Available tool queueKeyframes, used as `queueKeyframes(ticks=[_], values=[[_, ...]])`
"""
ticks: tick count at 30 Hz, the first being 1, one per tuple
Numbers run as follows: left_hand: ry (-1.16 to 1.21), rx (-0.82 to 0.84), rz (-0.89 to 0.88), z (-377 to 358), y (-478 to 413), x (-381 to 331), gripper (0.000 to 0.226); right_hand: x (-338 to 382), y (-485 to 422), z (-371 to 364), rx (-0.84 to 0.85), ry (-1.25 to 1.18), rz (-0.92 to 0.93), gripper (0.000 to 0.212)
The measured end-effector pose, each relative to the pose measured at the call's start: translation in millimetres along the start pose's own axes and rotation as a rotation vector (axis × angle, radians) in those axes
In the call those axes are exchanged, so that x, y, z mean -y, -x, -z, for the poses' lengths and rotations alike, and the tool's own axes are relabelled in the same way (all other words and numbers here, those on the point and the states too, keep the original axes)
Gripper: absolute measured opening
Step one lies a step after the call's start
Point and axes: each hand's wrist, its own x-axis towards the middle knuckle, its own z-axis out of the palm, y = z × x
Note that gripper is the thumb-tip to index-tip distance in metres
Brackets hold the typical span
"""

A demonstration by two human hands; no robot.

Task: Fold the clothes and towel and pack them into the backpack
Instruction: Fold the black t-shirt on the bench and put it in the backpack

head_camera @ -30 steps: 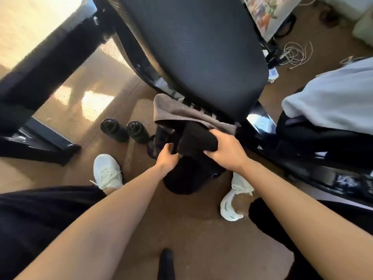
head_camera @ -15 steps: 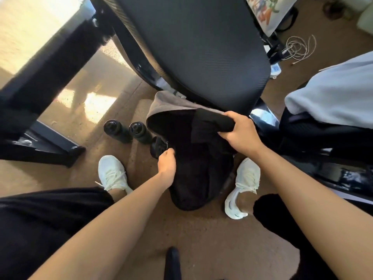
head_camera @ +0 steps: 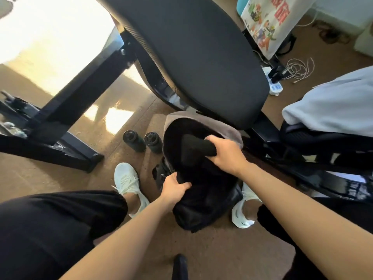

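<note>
Black backpack [head_camera: 201,205] (grey-brown lining), white shoes [head_camera: 129,178].

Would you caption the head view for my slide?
Right hand holds black garment in backpack opening; left hand grips its edge.

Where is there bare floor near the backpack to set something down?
Bare floor lies between the left shoe and the desk foot, and below the backpack between the legs. Crowded: bottles and chair hem its far side, left hand grips its rim, right hand holds a garment there.
</note>
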Motion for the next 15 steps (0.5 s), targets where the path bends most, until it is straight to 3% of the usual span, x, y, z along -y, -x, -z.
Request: queueKeyframes(ticks=[3,9,10,12,14,15], values=[[0.071,-0.003,-0.014,-0.8,6.3,1.1,0.029,10.9,-0.1,-30.5,0.093,0.150,0.104,0.042],[0.201,-0.040,0.017,0.9,9.4,9.3,0.032,1.3,-15.6,-83.0,-0.125,0.392,-0.111,0.057],[0.217,-0.038,0.026,1.5,7.8,11.1,0.034,-2.4,-15.4,-92.2,-0.094,0.445,-0.104,0.061],[0.222,-0.029,0.037,2.7,4.4,14.0,0.036,-10.6,-15.3,-106.2,0.231,0.484,-0.081,0.066],[0.194,-0.017,0.044,3.7,2.2,16.2,0.038,-17.0,-20.4,-105.8,0.587,0.422,-0.173,0.061],[0.189,-0.015,0.051,4.5,1.6,17.9,0.039,-20.8,-23.0,-101.8,0.636,0.380,-0.210,0.058]])
